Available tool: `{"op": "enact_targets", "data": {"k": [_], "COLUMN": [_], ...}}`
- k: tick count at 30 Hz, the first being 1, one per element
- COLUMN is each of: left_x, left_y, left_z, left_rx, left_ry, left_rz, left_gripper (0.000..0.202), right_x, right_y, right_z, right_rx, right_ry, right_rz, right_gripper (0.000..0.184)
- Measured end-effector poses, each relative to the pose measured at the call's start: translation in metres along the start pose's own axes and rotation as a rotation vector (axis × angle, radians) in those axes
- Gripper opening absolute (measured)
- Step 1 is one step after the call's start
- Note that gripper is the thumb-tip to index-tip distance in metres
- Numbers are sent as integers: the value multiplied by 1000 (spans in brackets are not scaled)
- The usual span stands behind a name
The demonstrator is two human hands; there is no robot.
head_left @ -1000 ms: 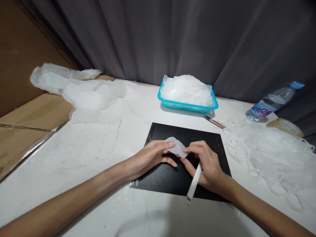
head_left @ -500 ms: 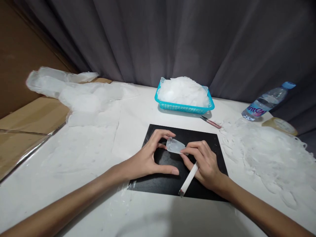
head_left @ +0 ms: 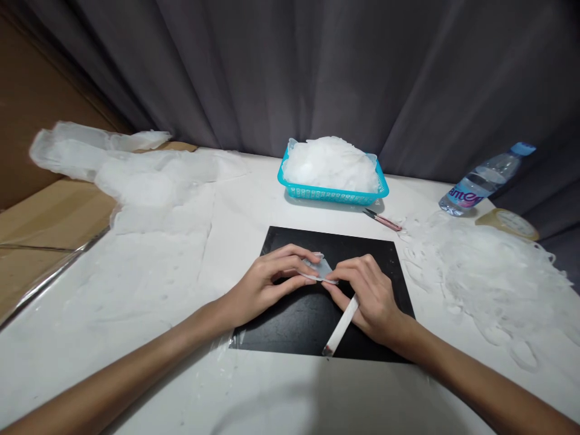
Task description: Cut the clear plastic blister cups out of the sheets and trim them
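White counter, black mat on it. Behind the mat a teal basket, clear scraps to the mat's right, plastic sheeting to its left.

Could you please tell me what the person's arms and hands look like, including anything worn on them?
Both forearms are bare as far as the frame edge, with no sleeve showing. The left hand and the right hand are ungloved. No ring, watch, bracelet or marking is visible on either hand or wrist. The fingers are slender.
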State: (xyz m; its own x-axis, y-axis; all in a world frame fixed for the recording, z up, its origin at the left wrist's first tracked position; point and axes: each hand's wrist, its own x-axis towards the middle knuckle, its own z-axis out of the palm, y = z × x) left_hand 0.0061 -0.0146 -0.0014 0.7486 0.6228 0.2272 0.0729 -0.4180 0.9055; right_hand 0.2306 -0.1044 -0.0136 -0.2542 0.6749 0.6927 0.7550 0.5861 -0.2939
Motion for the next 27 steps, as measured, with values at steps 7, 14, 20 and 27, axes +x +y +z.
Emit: {"op": "enact_targets", "data": {"k": [7,14,20,27], "left_x": [3,2,3,33], "left_y": [5,13,5,4], "left_z": [-1,-1,4,-17], "left_rx": [57,-6,-380,-353], "left_ry": [2,31,220,430], "left_rz": [1,-229,-488,-440], "left_gripper": [7,28,45,38], "right_x": [2,4,3,3], "right_y": [0,-1,2,4], "right_z": [-1,2,10,26], "right_rx": [21,-43,-48,-54], "right_ry": [35,41,-19,-57], "right_rz": [22,146,226,225], "right_gripper": [5,8,17,12]}}
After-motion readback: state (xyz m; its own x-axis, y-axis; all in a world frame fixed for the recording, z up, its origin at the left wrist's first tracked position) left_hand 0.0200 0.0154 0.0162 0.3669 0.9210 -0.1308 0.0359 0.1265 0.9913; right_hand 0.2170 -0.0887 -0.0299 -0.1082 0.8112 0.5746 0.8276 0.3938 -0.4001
